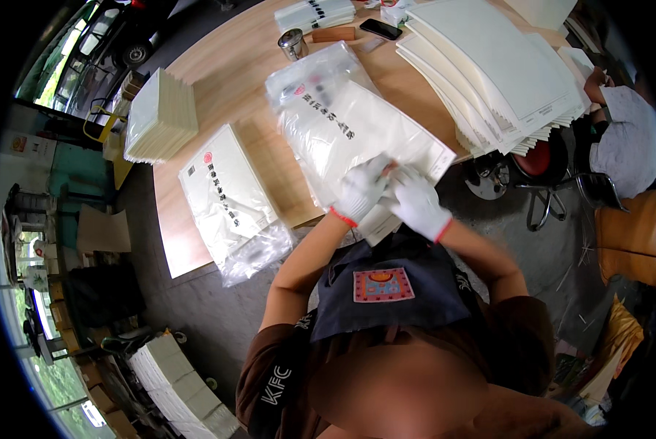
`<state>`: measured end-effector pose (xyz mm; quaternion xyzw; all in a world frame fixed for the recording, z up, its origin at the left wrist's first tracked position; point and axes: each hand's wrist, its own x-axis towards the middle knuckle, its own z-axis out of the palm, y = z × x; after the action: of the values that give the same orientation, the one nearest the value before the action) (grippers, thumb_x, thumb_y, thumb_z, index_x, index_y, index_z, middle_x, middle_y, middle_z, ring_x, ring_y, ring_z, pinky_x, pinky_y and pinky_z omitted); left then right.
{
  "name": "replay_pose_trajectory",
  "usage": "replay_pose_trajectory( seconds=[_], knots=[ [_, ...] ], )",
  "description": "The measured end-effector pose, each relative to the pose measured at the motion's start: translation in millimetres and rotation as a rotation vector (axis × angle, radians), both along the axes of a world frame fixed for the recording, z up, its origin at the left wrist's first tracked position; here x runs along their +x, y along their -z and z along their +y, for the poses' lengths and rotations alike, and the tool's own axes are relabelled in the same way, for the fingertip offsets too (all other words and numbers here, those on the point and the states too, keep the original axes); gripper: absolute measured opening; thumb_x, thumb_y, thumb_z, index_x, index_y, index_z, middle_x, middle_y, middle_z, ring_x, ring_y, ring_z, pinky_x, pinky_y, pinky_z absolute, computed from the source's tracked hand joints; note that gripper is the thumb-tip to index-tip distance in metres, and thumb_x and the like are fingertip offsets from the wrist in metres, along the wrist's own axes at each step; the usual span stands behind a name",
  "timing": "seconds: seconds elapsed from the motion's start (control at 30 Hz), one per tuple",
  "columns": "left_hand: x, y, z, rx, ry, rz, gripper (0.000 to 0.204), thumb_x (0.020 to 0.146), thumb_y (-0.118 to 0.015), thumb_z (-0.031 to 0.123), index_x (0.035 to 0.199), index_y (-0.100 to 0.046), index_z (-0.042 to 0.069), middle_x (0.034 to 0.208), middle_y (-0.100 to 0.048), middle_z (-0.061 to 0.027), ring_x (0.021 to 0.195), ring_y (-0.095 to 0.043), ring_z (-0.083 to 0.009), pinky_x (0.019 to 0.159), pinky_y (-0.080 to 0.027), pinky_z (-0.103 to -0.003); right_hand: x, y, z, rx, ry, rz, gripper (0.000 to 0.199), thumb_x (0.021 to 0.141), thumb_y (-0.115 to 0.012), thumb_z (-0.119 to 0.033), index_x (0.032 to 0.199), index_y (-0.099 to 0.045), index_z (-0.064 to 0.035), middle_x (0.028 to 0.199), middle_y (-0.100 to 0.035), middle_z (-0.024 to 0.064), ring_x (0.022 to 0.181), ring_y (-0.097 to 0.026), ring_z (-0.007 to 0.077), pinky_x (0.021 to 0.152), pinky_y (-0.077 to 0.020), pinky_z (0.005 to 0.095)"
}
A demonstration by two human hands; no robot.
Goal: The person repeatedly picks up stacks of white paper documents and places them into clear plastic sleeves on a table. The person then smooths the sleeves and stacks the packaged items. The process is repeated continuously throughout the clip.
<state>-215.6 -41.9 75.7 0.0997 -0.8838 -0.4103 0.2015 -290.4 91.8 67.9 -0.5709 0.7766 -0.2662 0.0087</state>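
My left hand point(360, 194) and my right hand point(421, 203) wear white gloves with red cuffs. They meet at the near edge of the table, with fingers closed and brought together. Exactly what they pinch is hidden. Just below them, a pale flat strip point(377, 225) hangs in front of my apron. Under and beyond my hands lies a stack of white printed sheets point(386, 128), with dark lettering and a red emblem. Clear plastic bags point(320, 69) lie around its far left side. To the left, a similar packet point(229, 186) rests in clear plastic that overhangs the table edge.
Tall paper stacks stand at the left point(163, 117) and right point(489, 73) of the wooden table point(229, 91). At the back are a metal cup point(293, 45), a brown block point(334, 34) and a phone point(380, 29). A person point(628, 139) sits at the right near a stool point(536, 161).
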Motion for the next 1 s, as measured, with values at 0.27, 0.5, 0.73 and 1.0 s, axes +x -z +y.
replay_pose_trajectory(
  seconds=[0.27,0.5,0.73,1.0],
  knots=[
    [103,81,7,-0.425,-0.142,-0.036,0.014,0.076,-0.057,0.005,0.089,-0.06,0.008,0.076,-0.057,-0.0113,0.075,-0.056,-0.0282,0.065,-0.044,-0.041,-34,40,8,0.627,0.372,0.016,0.036,0.087,-0.049,-0.032,0.112,-0.053,-0.0068,0.073,-0.064,0.0126,0.066,-0.064,0.0311,0.058,-0.0495,0.0447],
    [186,78,30,0.194,-0.806,0.046,0.022,0.078,-0.071,0.01,0.075,-0.05,0.006,0.066,-0.051,-0.0009,0.057,-0.045,-0.0099,0.053,-0.041,-0.027,7,1,61,0.604,0.006,0.052,0.025,0.085,-0.046,-0.027,0.082,-0.058,-0.0055,0.071,-0.066,0.0148,0.063,-0.066,0.0295,0.054,-0.0505,0.0448],
    [196,70,40,0.187,-0.499,0.104,0.022,0.076,-0.067,0.003,0.071,-0.046,0.008,0.065,-0.047,0.0017,0.056,-0.04,-0.0068,0.05,-0.034,-0.023,17,15,74,0.575,-0.126,0.045,0.029,0.085,-0.045,-0.026,0.068,-0.058,-0.0063,0.059,-0.061,0.0138,0.05,-0.061,0.0306,0.044,-0.0464,0.0435],
    [230,102,27,0.42,-0.397,-0.192,0.02,0.072,-0.062,-0.004,0.071,-0.046,0.007,0.07,-0.051,-0.0019,0.062,-0.052,-0.0123,0.055,-0.041,-0.026,-9,29,92,0.702,-0.145,-0.344,0.022,0.08,-0.05,-0.026,0.079,-0.065,-0.0105,0.074,-0.064,0.0167,0.067,-0.063,0.0331,0.061,-0.0492,0.0433]
  ],
)
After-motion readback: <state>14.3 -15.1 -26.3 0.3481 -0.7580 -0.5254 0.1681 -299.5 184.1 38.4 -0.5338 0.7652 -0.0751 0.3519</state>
